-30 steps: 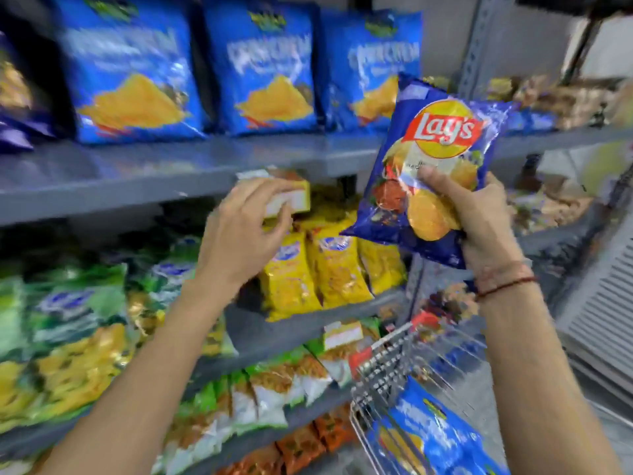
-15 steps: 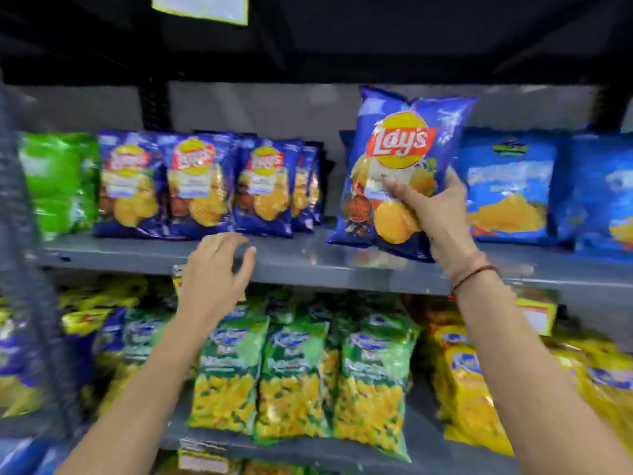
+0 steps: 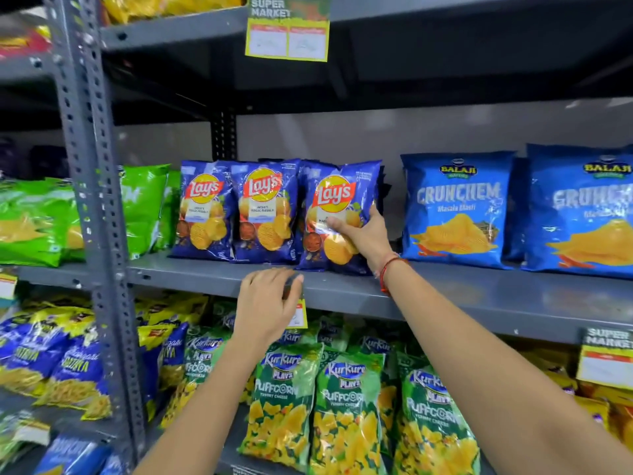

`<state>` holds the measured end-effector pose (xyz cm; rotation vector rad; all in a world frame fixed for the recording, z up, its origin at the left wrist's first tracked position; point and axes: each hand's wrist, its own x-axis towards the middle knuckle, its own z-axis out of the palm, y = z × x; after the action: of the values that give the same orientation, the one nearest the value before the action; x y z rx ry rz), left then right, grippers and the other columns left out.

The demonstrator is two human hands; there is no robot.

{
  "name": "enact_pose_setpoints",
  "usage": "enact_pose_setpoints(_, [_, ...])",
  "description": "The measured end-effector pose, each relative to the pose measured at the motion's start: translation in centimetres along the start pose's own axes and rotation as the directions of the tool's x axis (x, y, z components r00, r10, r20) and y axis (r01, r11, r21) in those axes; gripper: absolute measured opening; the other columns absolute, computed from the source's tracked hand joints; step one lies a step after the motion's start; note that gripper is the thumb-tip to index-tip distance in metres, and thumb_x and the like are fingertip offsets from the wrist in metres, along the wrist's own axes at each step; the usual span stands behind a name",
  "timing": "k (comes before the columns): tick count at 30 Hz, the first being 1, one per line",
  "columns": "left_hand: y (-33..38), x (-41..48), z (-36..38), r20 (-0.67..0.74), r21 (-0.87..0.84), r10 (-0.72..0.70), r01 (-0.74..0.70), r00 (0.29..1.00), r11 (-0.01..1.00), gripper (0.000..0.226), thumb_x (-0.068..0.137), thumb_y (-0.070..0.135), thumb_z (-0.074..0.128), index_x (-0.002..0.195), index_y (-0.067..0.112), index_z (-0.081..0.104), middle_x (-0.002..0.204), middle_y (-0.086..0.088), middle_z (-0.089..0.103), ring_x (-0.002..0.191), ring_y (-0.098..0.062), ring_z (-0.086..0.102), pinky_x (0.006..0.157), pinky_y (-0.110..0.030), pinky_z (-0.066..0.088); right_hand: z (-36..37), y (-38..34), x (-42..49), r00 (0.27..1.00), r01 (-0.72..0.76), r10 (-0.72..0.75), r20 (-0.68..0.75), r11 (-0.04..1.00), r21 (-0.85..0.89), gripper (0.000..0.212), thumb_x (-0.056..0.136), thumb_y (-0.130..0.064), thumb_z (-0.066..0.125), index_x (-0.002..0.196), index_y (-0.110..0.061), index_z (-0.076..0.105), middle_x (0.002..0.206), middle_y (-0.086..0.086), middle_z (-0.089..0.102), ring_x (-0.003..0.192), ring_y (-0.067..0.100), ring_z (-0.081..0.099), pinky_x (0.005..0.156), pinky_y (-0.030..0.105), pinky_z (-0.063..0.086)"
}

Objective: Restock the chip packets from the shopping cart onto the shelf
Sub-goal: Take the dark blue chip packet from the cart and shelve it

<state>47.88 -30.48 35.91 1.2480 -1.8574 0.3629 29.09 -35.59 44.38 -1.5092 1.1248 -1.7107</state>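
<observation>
My right hand (image 3: 364, 234) grips a blue Lay's chip packet (image 3: 337, 204) that stands upright on the grey middle shelf (image 3: 445, 293). It is the right end of a row with two more blue Lay's packets (image 3: 233, 210) to its left. My left hand (image 3: 269, 303) hovers at the shelf's front edge below the row, fingers loosely spread and holding nothing. The shopping cart is out of view.
Blue Balaji Crunchem bags (image 3: 455, 210) stand right of the Lay's row, green bags (image 3: 144, 207) to the left. Green Kurkure Puffcorn packets (image 3: 346, 406) fill the shelf below. A perforated grey upright post (image 3: 92, 200) stands at left. A supermarket price tag (image 3: 289, 27) hangs above.
My right hand has carried the Lay's packet left and down onto the shelf beside the other Lay's packets. The view has turned left from the cart. My left hand rose to the shelf edge.
</observation>
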Motion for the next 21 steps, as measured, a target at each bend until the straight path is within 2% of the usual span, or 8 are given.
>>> enact_pose_setpoints(2, [0.0, 0.0, 0.1, -0.009, 0.002, -0.006, 0.006, 1.0, 1.0, 0.054, 0.091, 0.047, 0.026, 0.103, 0.013, 0.067, 0.102, -0.002, 0.072, 0.097, -0.019, 0.064, 0.088, -0.037, 0.042, 0.1, 1.1, 0.7, 1.0, -0.021, 0.021, -0.018, 0.999, -0.026, 0.118, 0.04, -0.058, 0.089, 0.138, -0.015, 0.04, 0.132, 0.005, 0.06, 0.118, 0.022, 0.059, 0.102, 0.047, 0.049])
enact_pose_setpoints(5, [0.0, -0.1, 0.3, -0.018, 0.003, -0.018, 0.018, 1.0, 1.0, 0.055, 0.092, 0.047, 0.025, 0.104, 0.013, 0.067, 0.103, -0.002, 0.072, 0.098, -0.019, 0.063, 0.091, -0.037, 0.039, 0.5, 0.1, -0.2, 0.998, -0.025, 0.019, -0.053, 0.994, -0.104, 0.095, 0.055, -0.046, 0.087, 0.133, -0.015, 0.044, 0.128, 0.005, 0.062, 0.114, 0.023, 0.061, 0.099, 0.047, 0.051])
enact_pose_setpoints(7, [0.1, -0.1, 0.3, -0.022, 0.009, -0.025, 0.025, 0.999, 1.0, 0.056, 0.092, 0.047, 0.024, 0.104, 0.013, 0.067, 0.104, -0.002, 0.072, 0.1, -0.019, 0.062, 0.092, -0.037, 0.037, 0.5, 0.0, -0.4, 0.997, -0.018, 0.01, -0.07, 0.993, -0.113, 0.09, 0.057, -0.045, 0.086, 0.131, -0.016, 0.045, 0.127, 0.004, 0.062, 0.114, 0.022, 0.061, 0.099, 0.046, 0.05])
enact_pose_setpoints(11, [0.2, -0.2, 0.3, -0.021, 0.013, -0.029, 0.029, 0.999, 0.999, 0.057, 0.092, 0.048, 0.023, 0.104, 0.013, 0.066, 0.104, -0.003, 0.072, 0.101, -0.019, 0.062, 0.093, -0.037, 0.037, 0.4, 0.7, -0.2, 0.997, -0.026, 0.02, -0.072, 0.996, -0.085, 0.122, 0.038, -0.069, 0.082, 0.14, -0.021, 0.035, 0.133, 0.002, 0.058, 0.119, 0.022, 0.058, 0.101, 0.047, 0.049])
enact_pose_setpoints(14, [0.0, -0.2, 0.4, -0.03, 0.018, -0.028, 0.028, 0.999, 0.999, 0.058, 0.091, 0.048, 0.023, 0.104, 0.012, 0.066, 0.105, -0.003, 0.071, 0.102, -0.019, 0.062, 0.094, -0.037, 0.036, 0.0, -0.3, -1.8, 0.991, -0.011, 0.001, -0.13, 0.997, -0.075, 0.102, 0.059, -0.055, 0.081, 0.141, -0.019, 0.032, 0.125, 0.0, 0.058, 0.115, 0.018, 0.057, 0.101, 0.036, 0.047])
enact_pose_setpoints(16, [0.0, -0.1, 0.3, -0.032, 0.017, -0.026, 0.026, 0.999, 1.0, 0.059, 0.091, 0.049, 0.023, 0.104, 0.012, 0.067, 0.105, -0.004, 0.071, 0.101, -0.02, 0.062, 0.094, -0.037, 0.036, -0.8, -0.5, -2.1, 0.982, 0.022, -0.038, -0.183, 0.996, -0.092, 0.084, 0.071, -0.046, 0.077, 0.138, -0.016, 0.036, 0.111, 0.002, 0.059, 0.102, 0.015, 0.057, 0.092, 0.03, 0.049])
enact_pose_setpoints(18, [0.0, 0.0, 0.3, -0.041, 0.008, -0.028, 0.029, 0.999, 1.0, 0.058, 0.091, 0.049, 0.024, 0.104, 0.012, 0.066, 0.103, -0.005, 0.071, 0.1, -0.022, 0.062, 0.093, -0.038, 0.037, -1.8, -0.7, -3.0, 0.972, 0.073, -0.097, -0.214, 0.991, -0.115, 0.071, 0.075, -0.042, 0.075, 0.132, -0.014, 0.043, 0.105, 0.008, 0.063, 0.091, 0.013, 0.058, 0.084, 0.024, 0.051])
enact_pose_setpoints(21, [1.4, 0.1, 0.1, -0.087, -0.082, -0.03, 0.023, 0.996, 0.996, 0.055, 0.091, 0.049, 0.028, 0.106, 0.01, 0.064, 0.102, -0.009, 0.07, 0.101, -0.027, 0.06, 0.089, -0.041, 0.042, -3.8, -1.7, -5.1, 0.964, 0.129, -0.16, -0.214, 0.98, -0.152, 0.052, 0.08, -0.037, 0.073, 0.121, -0.012, 0.052, 0.1, 0.009, 0.065, 0.083, 0.011, 0.058, 0.066, 0.006, 0.046])
